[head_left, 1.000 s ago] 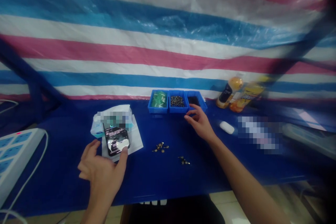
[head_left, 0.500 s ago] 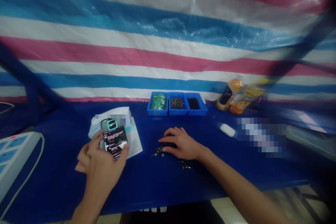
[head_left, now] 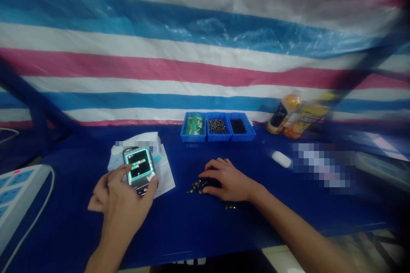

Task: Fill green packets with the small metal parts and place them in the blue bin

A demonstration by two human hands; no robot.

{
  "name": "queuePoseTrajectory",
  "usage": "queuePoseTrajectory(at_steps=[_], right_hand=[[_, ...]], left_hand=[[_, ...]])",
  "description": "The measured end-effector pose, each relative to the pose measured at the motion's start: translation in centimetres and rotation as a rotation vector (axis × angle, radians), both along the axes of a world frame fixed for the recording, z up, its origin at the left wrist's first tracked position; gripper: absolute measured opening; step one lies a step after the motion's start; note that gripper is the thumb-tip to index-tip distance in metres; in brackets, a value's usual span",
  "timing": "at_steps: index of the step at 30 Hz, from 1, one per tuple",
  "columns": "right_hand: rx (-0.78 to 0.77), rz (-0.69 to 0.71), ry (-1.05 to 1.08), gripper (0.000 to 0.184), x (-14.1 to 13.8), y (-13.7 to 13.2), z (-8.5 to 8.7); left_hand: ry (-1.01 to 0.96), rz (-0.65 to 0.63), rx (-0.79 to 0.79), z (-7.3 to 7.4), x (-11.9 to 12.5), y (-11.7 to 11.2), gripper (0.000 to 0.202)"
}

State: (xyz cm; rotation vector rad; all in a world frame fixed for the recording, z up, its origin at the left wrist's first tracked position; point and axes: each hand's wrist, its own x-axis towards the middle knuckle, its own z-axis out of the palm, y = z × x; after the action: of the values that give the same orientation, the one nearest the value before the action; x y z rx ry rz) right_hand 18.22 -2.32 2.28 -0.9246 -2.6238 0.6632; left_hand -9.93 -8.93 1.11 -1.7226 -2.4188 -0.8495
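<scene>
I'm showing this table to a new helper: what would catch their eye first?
The striped tarp fills the background in pink, white and blue. Below it, at left on the blue table, the left hand holds a phone with a glowing screen. At centre, the right hand is over small metal parts, with three blue bins behind.

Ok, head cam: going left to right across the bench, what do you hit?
Power strip → left hand holding phone → small brass-coloured fasteners → right hand → white computer mouse → orange-capped bottle → yellow bottle
</scene>
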Motion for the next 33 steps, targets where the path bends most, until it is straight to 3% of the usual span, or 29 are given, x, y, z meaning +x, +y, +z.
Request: queuePoseTrajectory(at_steps=[3, 7, 10, 13, 19, 25, 29, 33], right_hand=[[0.008, -0.021, -0.024, 0.031, 0.4, -0.1, -0.1], [0.014, -0.031, -0.02, 0.022, 0.5, 0.1, -0.2], [-0.002, -0.034, 0.008, 0.017, 0.4, 0.3, -0.1], [-0.05, -0.068, 0.042, 0.012, 0.5, 0.6, 0.0], [-0.188, -0.149, 0.156, 0.004, 1.5, 1.5, 0.5], [-0.298, -0.276, 0.342, 0.031, 1.9, 1.9, 0.4], [-0.37, -0.369, 0.497, 0.033, 1.5, 2.0, 0.0], [-0.424, -0.418, 0.607, 0.028, 1.0, 1.9, -0.2]], left_hand=[[0.098, 0.022, 0.019, 0.1, -0.6, 0.8, 0.062], [0.114, -0.048, 0.106, 1.0, -1.0, 1.9, 0.065], [0.119, -0.162, 0.168, 1.8, 0.3, 1.9, 0.059], [0.15, -0.256, 0.155, 2.3, 2.7, 1.5, 0.037], [0.102, -0.697, 0.027, 2.1, 6.6, 2.4, 0.028], [0.126, -0.916, -0.04, 2.6, 9.3, 5.4, 0.022], [0.149, -0.972, 0.057, 2.5, 10.2, 7.0, 0.014], [0.092, -0.91, 0.232, 1.7, 9.9, 7.1, 0.009]])
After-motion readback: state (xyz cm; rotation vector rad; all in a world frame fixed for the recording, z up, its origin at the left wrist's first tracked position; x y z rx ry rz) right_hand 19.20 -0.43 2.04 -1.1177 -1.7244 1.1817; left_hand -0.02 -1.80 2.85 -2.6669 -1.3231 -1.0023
